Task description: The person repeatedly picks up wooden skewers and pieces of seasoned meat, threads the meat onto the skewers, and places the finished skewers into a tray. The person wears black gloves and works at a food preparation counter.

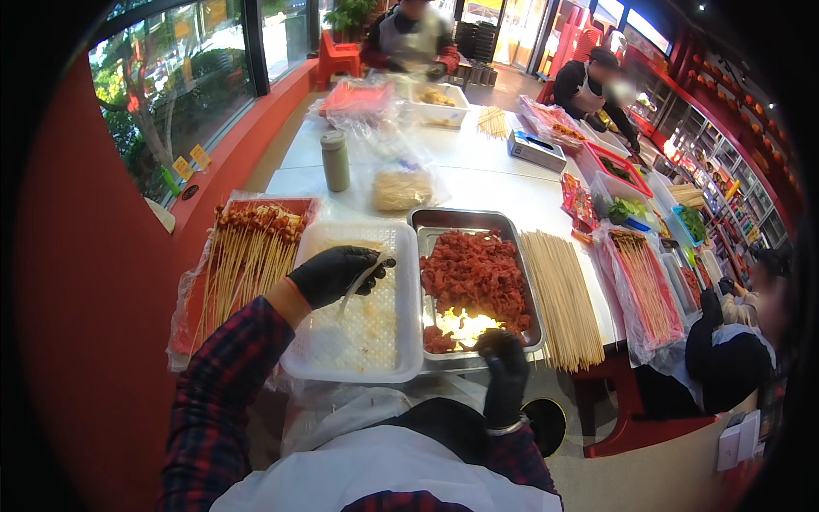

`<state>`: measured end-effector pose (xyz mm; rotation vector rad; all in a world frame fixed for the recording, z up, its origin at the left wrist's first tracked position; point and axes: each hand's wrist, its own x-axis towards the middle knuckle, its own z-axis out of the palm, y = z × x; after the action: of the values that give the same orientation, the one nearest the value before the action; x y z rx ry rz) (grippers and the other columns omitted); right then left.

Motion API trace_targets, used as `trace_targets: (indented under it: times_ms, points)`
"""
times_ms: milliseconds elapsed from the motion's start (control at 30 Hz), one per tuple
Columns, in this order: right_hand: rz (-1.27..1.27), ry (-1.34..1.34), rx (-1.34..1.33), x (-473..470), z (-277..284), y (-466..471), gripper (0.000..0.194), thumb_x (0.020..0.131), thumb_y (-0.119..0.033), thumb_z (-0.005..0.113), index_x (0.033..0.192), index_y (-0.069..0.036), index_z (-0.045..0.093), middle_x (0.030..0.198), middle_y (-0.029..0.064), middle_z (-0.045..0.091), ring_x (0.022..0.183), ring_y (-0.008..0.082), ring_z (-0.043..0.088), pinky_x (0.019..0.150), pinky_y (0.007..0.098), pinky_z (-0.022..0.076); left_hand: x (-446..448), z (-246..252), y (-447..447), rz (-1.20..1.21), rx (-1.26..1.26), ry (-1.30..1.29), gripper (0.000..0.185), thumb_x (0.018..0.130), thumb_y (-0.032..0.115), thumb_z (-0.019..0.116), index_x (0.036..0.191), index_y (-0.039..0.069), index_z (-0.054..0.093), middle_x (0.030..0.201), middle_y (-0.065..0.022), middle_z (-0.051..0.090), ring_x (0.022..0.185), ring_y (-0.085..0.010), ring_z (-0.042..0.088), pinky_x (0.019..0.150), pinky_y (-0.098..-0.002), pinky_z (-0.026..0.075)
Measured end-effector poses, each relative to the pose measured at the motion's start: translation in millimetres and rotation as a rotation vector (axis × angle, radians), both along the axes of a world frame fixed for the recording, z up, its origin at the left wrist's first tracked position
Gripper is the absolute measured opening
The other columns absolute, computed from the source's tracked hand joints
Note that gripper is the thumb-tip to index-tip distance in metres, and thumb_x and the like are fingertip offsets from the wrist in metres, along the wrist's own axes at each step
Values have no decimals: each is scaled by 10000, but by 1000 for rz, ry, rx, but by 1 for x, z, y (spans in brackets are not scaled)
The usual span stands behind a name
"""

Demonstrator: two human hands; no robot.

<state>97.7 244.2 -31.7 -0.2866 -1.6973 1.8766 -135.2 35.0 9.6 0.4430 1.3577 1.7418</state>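
Black gloves cover both hands. My left hand (339, 275) grips a pale, limp, translucent strip that hangs over a white plastic tray (411, 307); its kind is unclear. My right hand (502, 368) is by the near right corner of a steel tray (534, 313), its fingers bent; whether they hold anything cannot be told. Raw red meat pieces (477, 269) lie in the steel tray, with bright sunlight on the near part. Bare bamboo skewers (563, 301) are laid side by side to its right. Loaded skewers (246, 262) rest in a red tray at the left.
Beyond the trays are a green bottle (335, 161), a plastic bag of pale strips (402, 190) and a tissue box (536, 151). Skewers in a plastic-lined tray (649, 288) lie at the right. Several other people work around the tables. A black round bin (544, 425) is below right.
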Motion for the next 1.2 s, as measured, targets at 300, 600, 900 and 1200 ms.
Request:
trace_targets:
  times_ms: [300, 600, 900, 1200]
  points:
    - [-180, -17, 77, 22, -4, 39, 287, 784, 53, 506, 1065, 11, 549, 1006, 68, 590, 925, 160, 559, 837, 292, 449, -22, 39, -48, 325, 294, 65, 276, 904, 187, 498, 1070, -22, 571, 797, -14, 552, 693, -97, 522, 636, -218, 445]
    - [279, -32, 174, -19, 2, -6, 268, 802, 63, 543, 1060, -3, 572, 1009, 80, 604, 902, 143, 579, 808, 277, 464, 9, 20, -84, 475, 503, -121, 277, 905, 172, 483, 1102, -15, 537, 873, -44, 589, 754, -129, 554, 693, -240, 467]
    - [946, -433, 161, -172, -29, -110, 318, 786, -20, 553, 1102, -48, 580, 1024, 64, 599, 857, 185, 565, 731, 303, 465, 67, 6, -112, 496, 720, -280, 241, 914, 160, 461, 1083, 11, 546, 849, -61, 596, 761, -165, 564, 716, -290, 467]
    - [808, -575, -57, -223, -59, -163, 481, 795, -209, 520, 1258, -95, 458, 1016, 51, 542, 924, 185, 518, 764, 337, 425, 92, -5, -136, 748, 473, -78, 260, 918, 165, 437, 1094, -12, 511, 816, -69, 540, 712, -182, 521, 657, -306, 454]
